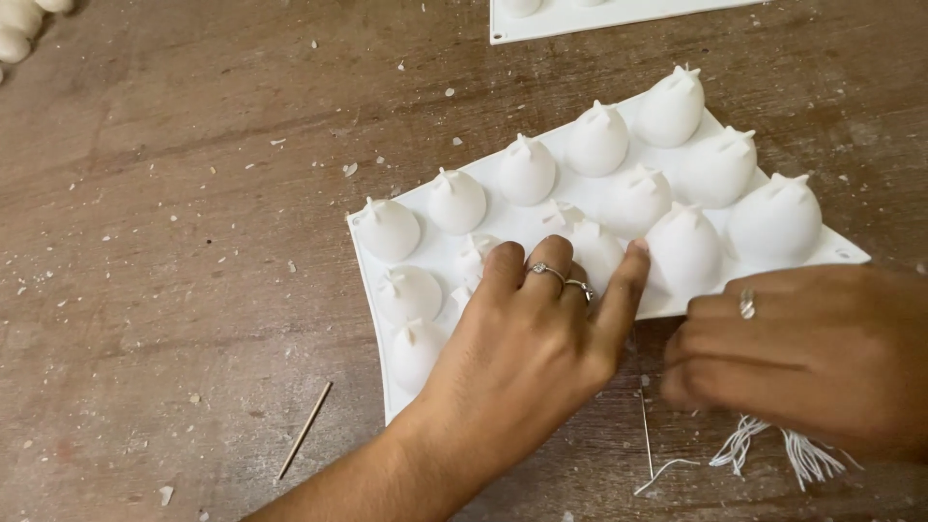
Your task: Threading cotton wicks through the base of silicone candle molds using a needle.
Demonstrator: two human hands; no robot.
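- Head view: our left hand (541, 333) lies fingers spread on the white flexible mould sheet with rows of pointed domes (590, 208), fingertips pressing among the domes at its middle front.
- Our right hand (802, 353) is curled at the sheet's near right edge, just above a loose bunch of thin white wick strings (783, 449); we cannot tell whether it is pinching anything.
- The mould sheet sits skewed on the scuffed brown wooden bench (174, 242), its left corner curling a little.
- To do this well, we judge it best to keep the left palm flat, steadying the sheet, and to press lightly, since the soft domes would dent.
- A thin wooden stick (305, 428) lies to the left, well apart.
- A second white tray (619, 17) sits at the far edge, and white rounded pieces (21, 27) at the top left corner.
- White flakes are scattered over the bench; one stray wick (646, 435) lies near our wrist and could snag.
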